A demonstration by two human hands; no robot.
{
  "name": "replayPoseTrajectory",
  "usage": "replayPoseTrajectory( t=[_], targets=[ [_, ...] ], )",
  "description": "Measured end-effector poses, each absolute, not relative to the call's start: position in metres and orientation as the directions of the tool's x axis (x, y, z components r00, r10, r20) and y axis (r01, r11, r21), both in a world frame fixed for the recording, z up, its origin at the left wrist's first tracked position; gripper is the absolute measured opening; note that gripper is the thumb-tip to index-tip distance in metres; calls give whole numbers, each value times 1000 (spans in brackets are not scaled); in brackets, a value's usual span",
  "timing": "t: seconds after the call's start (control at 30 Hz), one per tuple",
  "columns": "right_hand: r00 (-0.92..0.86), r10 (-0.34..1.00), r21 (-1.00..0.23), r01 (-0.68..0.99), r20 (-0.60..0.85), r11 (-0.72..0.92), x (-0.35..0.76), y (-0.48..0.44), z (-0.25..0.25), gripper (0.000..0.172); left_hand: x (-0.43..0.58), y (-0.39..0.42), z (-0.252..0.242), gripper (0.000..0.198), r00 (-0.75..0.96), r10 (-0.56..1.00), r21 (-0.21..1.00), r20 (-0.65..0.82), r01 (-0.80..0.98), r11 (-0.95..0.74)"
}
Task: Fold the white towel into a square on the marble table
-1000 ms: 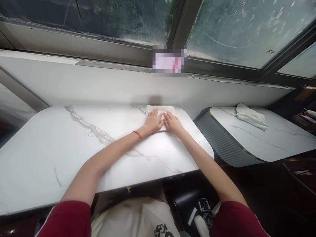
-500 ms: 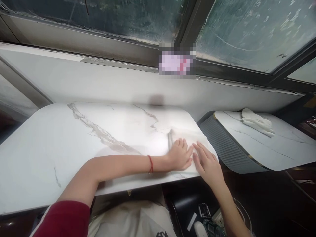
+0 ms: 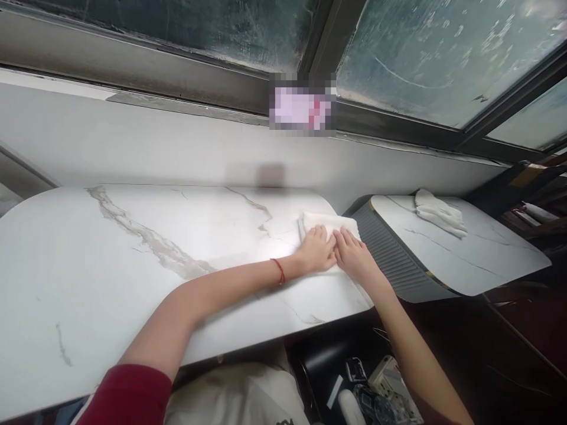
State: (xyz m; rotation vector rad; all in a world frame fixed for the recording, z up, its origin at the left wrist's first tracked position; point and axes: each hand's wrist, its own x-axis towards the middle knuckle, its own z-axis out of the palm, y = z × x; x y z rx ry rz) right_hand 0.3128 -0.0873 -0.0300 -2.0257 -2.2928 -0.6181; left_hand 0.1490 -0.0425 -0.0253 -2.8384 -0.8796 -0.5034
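A folded white cloth (image 3: 330,222) lies at the right end of the white marble-patterned tabletop (image 3: 212,227), its far right part at the table's edge. My left hand (image 3: 316,249) rests flat on it, fingers stretched out and slightly spread, a red string bracelet at the wrist. Against its fingertips, my right hand (image 3: 353,254) also lies on the cloth with its fingers extended and palm down. Both hands press from above, and they hide the cloth's near middle part.
To the right stands a second marble-topped cabinet (image 3: 443,260) with ribbed grey sides; white gloves or a crumpled cloth (image 3: 440,212) lie on it. Behind the table are a white wall (image 3: 186,144) and windows. Below the front edge, a black surface (image 3: 316,369) bears several small items.
Both hands and the cloth have slid away from me, toward the far right corner of the table. The hands are closer together. The camera view has shifted slightly right.
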Motion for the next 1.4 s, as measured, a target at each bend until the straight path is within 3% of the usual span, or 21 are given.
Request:
replayPoseTrajectory(
  t=[0.3, 0.6, 0.9, 1.17, 1.4],
  targets=[
    [-245, 953, 222, 953, 176, 204, 272, 33, -22, 55, 117, 30, -21, 58, 561, 760, 88, 327, 783, -616],
    [-223, 945, 76, 975, 238, 210, 255, 70, -23, 57, 106, 65, -22, 57, 472, 819, 163, 325, 825, -541],
    [-236, 932, 22, 971, 275, 240, 258, 65, -19, 56, 103, 67, -26, 56, 473, 814, 159, 338, 824, -544],
    [-226, 939, 68, 974, 260, 216, 247, 53, -13, 54, 99, 54, -20, 56, 481, 822, 122, 306, 836, -535],
    [-362, 926, 213, 918, 107, 335, 237, 1, 22, 40, 64, 6, -17, 56, 579, 761, 62, 293, 782, -620]
  ],
)
